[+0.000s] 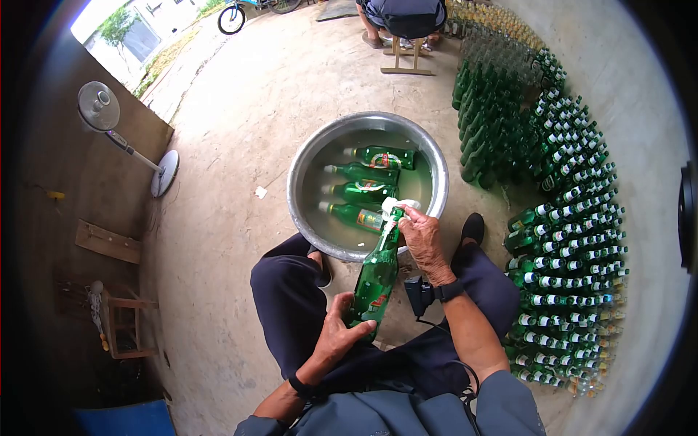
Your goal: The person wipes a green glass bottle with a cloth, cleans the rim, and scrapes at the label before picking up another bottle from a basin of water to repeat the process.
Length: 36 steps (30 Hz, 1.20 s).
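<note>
A green glass bottle [379,275] slants across my lap, its neck toward the metal basin [296,190] and its base toward me. My left hand [343,333] is wrapped around the lower end of the bottle. At the neck, my right hand [423,238] pinches a white, crumpled, cloth-like wad [396,206] against the glass. Several green bottles lie in the cloudy water, among them a labelled bottle [382,158] at the far side. The nearest bottle [352,215] in the basin is partly overlapped by the wad.
Rows of green bottles [567,254] stand along the right wall, with darker bottles [491,116] beyond. A person [403,16] sits on a wooden stool farther off. At left are a standing fan [134,149] and a wooden stool [131,323]. A black device [417,294] hangs by my right wrist.
</note>
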Tool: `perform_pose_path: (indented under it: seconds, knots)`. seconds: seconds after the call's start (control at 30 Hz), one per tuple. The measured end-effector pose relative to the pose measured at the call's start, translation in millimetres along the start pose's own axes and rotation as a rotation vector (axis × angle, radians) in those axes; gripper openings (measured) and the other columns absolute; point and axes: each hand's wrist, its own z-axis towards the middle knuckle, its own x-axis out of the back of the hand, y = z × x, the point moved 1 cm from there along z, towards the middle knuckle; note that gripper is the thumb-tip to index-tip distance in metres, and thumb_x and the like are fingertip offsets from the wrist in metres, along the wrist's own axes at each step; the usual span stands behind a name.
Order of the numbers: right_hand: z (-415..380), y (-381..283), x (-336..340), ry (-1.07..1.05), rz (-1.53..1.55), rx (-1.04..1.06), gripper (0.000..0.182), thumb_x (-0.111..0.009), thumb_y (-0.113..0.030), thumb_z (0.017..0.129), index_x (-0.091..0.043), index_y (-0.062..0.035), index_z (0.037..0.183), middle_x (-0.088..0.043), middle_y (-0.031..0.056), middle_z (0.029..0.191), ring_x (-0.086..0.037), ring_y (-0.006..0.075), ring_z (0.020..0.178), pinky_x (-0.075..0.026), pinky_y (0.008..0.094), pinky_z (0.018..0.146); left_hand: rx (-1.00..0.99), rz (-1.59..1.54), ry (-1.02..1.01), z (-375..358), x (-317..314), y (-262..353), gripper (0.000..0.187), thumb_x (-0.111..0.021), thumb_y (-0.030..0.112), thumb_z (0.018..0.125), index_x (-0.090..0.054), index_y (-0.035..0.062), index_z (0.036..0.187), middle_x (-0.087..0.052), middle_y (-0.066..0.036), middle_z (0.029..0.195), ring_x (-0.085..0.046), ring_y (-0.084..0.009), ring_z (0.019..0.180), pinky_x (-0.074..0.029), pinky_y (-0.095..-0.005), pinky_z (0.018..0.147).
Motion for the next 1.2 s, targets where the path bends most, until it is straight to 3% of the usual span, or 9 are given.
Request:
perform_pose_path:
  seconds: [0.17,0.33,0.47,0.53,0.77,0.83,1.07,1.2]
  knots:
    - [-0.6,5.8,1.5,-0.018,0.025,-0.026,0.038,-0.057,-0.005,0.096,-0.062,0.0058,0.133,-0.071,0.0028,0.089,-0.062,0.0045,0.077,-0.052,0.0220,0.069,-0.001,-0.024,-0.050,1.4,-1.3,-6.0,0.074,-0.082,0.026,0.073,-0.050,-0.0048,0.132,-0.059,-0.015,0.119,-0.057,-0.0208,0.113,-0.044,-0.0344,0.101]
    - [-7.1,-7.6,-10.6,-0.077,0.143,-0.010,0.042,-0.057,-0.002,0.096,-0.057,0.0064,0.137,-0.068,-0.0009,0.087,-0.060,0.0035,0.074,-0.051,0.0213,0.070,0.128,-0.379,-0.128,1.1,-1.5,1.0,0.076,-0.081,0.030,0.074,-0.049,-0.0062,0.133,-0.062,-0.017,0.117,-0.060,-0.0209,0.109,-0.047,-0.0342,0.097]
    - [-10.3,-15.3,-13.7,-0.067,0.107,-0.059,0.042,-0.058,-0.003,0.097,-0.056,0.0062,0.138,-0.068,-0.0019,0.086,-0.059,0.0031,0.074,-0.051,0.0211,0.069,0.102,-0.297,-0.121,3.6,-1.2,-9.5,0.075,-0.080,0.029,0.075,-0.049,-0.0059,0.133,-0.062,-0.017,0.116,-0.060,-0.0204,0.108,-0.047,-0.0337,0.096]
    - [-5.1,2.5,-8.3,-0.097,0.065,-0.082,0.041,-0.058,-0.003,0.098,-0.055,0.0067,0.138,-0.069,0.0007,0.089,-0.060,0.0040,0.076,-0.052,0.0218,0.071,0.017,0.001,-0.071,2.2,-4.8,-8.0,0.075,-0.079,0.029,0.075,-0.048,-0.0060,0.134,-0.061,-0.016,0.117,-0.059,-0.0197,0.107,-0.047,-0.0330,0.095]
    - [2.2,18.6,-10.4,0.057,-0.191,0.113,0.045,-0.063,-0.006,0.099,-0.051,0.0092,0.140,-0.072,0.0072,0.096,-0.063,0.0069,0.081,-0.053,0.0229,0.073,0.143,-0.266,-0.154,5.6,-3.8,-0.9,0.074,-0.077,0.028,0.079,-0.046,-0.0057,0.137,-0.060,-0.016,0.119,-0.059,-0.0195,0.109,-0.047,-0.0328,0.096]
    - [-2.1,10.3,-14.4,-0.051,0.100,-0.043,0.047,-0.064,-0.008,0.099,-0.050,0.0095,0.140,-0.073,0.0090,0.099,-0.065,0.0083,0.083,-0.054,0.0242,0.075,0.170,-0.401,-0.178,7.1,-5.4,-2.7,0.072,-0.075,0.029,0.082,-0.045,-0.0050,0.139,-0.061,-0.015,0.120,-0.060,-0.0193,0.111,-0.048,-0.0332,0.097]
    - [-3.0,0.5,-15.1,-0.072,0.098,-0.087,0.042,-0.062,-0.007,0.100,-0.052,0.0080,0.138,-0.073,0.0116,0.102,-0.067,0.0107,0.084,-0.055,0.0254,0.077,0.226,-0.631,-0.304,7.9,-6.4,-13.5,0.069,-0.068,0.033,0.092,-0.040,-0.0013,0.145,-0.059,-0.013,0.127,-0.061,-0.0207,0.114,-0.050,-0.0372,0.100]
    - [-10.7,-15.9,-21.0,-0.182,0.308,-0.136,0.039,-0.060,-0.009,0.102,-0.053,0.0050,0.137,-0.072,0.0112,0.100,-0.070,0.0149,0.082,-0.058,0.0280,0.077,0.240,-0.769,-0.369,12.8,-12.6,-14.9,0.072,-0.067,0.042,0.093,-0.041,0.0002,0.145,-0.059,-0.013,0.127,-0.062,-0.0239,0.114,-0.053,-0.0405,0.097]
